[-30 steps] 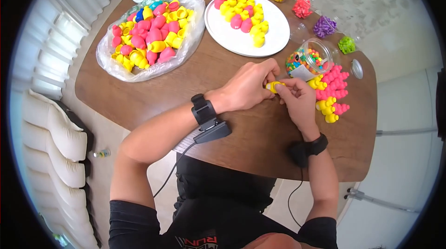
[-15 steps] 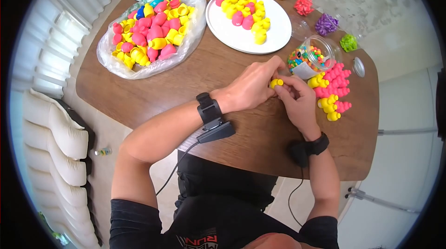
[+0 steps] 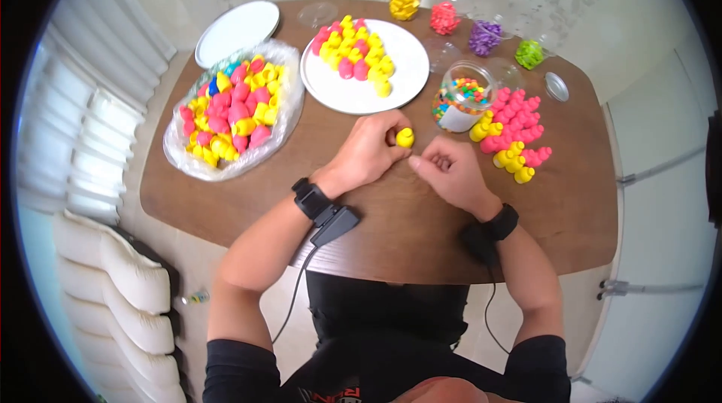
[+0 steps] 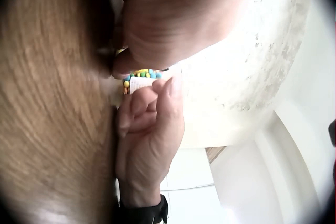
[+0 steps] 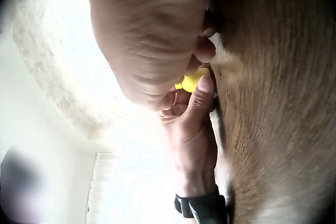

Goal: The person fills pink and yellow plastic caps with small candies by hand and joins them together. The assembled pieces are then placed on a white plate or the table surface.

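At twelve o'clock, my left hand (image 3: 368, 149) pinches a small yellow toy (image 3: 404, 137), my right hand (image 3: 453, 171) loosely curled nearby, holding nothing visible. A loosened pinch could drop the toy, and a right-hand swing toward one o'clock could tip the jar (image 3: 456, 118). Room opens toward six o'clock, down to the table's (image 3: 421, 241) near edge.
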The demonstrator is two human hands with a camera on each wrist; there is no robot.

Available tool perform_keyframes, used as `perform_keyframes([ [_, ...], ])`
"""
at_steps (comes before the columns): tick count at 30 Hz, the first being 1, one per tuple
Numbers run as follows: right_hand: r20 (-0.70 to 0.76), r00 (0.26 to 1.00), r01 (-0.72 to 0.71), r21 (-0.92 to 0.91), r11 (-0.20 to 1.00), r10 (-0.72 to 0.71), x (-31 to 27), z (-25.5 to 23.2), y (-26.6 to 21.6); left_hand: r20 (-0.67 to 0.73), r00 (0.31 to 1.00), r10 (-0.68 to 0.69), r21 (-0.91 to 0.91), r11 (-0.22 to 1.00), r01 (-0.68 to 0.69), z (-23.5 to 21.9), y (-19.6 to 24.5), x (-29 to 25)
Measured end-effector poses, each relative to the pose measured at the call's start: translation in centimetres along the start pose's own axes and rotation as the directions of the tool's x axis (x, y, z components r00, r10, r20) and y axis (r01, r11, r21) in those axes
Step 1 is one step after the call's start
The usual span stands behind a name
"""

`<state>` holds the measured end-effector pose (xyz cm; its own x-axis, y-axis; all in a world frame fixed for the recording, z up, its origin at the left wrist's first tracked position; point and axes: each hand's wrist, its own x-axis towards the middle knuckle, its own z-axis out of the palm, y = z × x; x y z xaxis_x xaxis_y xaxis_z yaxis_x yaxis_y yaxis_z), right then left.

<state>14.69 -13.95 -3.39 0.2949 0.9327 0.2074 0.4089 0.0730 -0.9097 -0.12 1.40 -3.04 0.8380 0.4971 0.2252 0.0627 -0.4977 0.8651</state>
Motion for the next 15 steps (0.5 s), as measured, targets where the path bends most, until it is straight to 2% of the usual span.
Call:
perform_keyframes([
  [2, 0.090, 0.995, 0.036, -0.042, 0.998, -0.032, 0.0, -0.2, -0.7, 0.034, 0.999, -0.015, 0.000, 1.000, 0.015, -0.3, 0.2, 0.1],
  [5, 0.087, 0.991, 0.109, -0.090, 0.990, -0.101, -0.2, -0.1, -0.3, 0.072, 0.996, -0.050, 0.051, 0.998, 0.047, -0.5, 1.1, 0.0],
  [6, 0.111, 0.993, 0.056, -0.106, 0.993, -0.044, -0.3, -0.2, -0.2, 0.068, 0.996, -0.052, 0.067, 0.997, 0.048, -0.5, 1.3, 0.0],
  [9, 0.135, 0.972, 0.220, -0.225, 0.949, -0.193, -0.8, -0.5, -0.6, 0.041, 0.999, 0.001, 0.137, 0.991, -0.007, -0.3, -0.6, 0.0],
  [11, 0.175, 0.965, 0.225, -0.158, 0.961, -0.197, -1.5, -0.3, -1.1, 0.108, 0.989, -0.097, 0.072, 0.993, 0.089, -0.7, 0.1, 0.3],
  [13, 0.236, 0.943, 0.267, -0.126, 0.955, -0.232, -2.0, 0.0, -1.4, 0.148, 0.981, -0.125, 0.102, 0.989, 0.110, -0.7, -0.1, 0.7],
  [15, 0.266, 0.934, 0.282, -0.140, 0.949, -0.238, -2.4, 0.0, -1.5, 0.235, 0.962, -0.140, 0.134, 0.985, 0.111, -0.1, 1.9, 1.4],
])
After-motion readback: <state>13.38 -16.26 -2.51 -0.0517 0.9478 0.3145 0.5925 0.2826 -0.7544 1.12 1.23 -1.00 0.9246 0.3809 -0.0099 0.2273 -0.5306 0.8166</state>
